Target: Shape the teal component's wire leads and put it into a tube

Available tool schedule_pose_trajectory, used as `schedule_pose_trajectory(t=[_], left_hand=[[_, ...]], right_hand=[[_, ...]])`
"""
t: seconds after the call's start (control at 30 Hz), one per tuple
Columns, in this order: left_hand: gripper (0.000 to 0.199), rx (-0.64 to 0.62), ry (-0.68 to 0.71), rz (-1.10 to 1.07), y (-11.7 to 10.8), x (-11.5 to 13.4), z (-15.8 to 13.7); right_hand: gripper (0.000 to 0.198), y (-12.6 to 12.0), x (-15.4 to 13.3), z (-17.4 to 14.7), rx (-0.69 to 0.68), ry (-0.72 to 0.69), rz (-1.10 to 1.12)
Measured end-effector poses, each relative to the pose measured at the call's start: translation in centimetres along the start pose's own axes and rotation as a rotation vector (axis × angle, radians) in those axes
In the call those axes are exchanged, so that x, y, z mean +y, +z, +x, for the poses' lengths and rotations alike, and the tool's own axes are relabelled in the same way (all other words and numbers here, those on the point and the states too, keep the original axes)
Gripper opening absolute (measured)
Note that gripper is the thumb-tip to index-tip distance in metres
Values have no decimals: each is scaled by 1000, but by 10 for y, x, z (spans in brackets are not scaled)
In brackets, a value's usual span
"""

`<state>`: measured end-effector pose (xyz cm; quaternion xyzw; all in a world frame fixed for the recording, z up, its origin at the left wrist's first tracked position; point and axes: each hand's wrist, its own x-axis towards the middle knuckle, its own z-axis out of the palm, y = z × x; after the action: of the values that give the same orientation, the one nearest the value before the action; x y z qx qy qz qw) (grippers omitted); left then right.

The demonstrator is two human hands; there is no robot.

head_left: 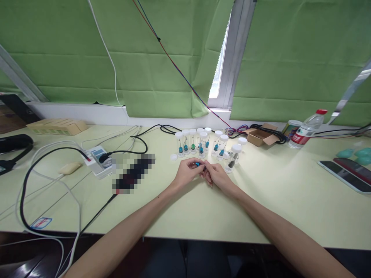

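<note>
Handling a Small Blue Part Between Two Hands

The blue part (197, 164) is at the left hand's fingertips, just above the table (179, 208) and in front of the capped vials (193, 142). Only a small, shiny portion is exposed. It is judged light and probably stiff; the glossy surface may slip, and its small size makes it easy to drop. Resistance to breakage cannot be judged. Recommended hold: thumb and index finger on opposite sides of the body, with light pressure.

Left hand (188, 170): thumb and index finger are closed on the blue part, the other fingers curled. Right hand (216, 174): thumb and index finger are drawn together beside it; whether they clamp anything cannot be determined. Both forearms reach forward from the near table edge and converge, with the fingertips of the two hands meeting or nearly so.
</note>
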<state>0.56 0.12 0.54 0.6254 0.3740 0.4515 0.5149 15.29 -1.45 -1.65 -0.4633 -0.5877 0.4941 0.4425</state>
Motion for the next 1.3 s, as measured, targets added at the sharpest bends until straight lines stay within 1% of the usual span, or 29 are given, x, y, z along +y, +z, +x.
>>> schedule_pose_trajectory(t=[0.23, 0.37, 0.5, 0.6, 0.87, 1.3], left_hand=[[12, 4, -4, -5, 1, -1, 1], [13, 12, -14, 7, 0, -3, 2], [13, 15, -2, 15, 0, -3, 2], [13, 20, 0, 14, 0, -2, 1], [14, 1, -2, 18, 0, -1, 2], [16, -10, 13, 7, 0, -4, 2]], right_hand=[[63, 0, 4, 0, 1, -23, -5], [57, 0, 3, -1, 31, -17, 1], [50, -1, 2, -1, 31, -31, 0], [48, -1, 1, 0, 31, -34, -17], [50, 0, 2, 0, 20, -50, 2], [57, -1, 4, 2, 17, -22, 4]])
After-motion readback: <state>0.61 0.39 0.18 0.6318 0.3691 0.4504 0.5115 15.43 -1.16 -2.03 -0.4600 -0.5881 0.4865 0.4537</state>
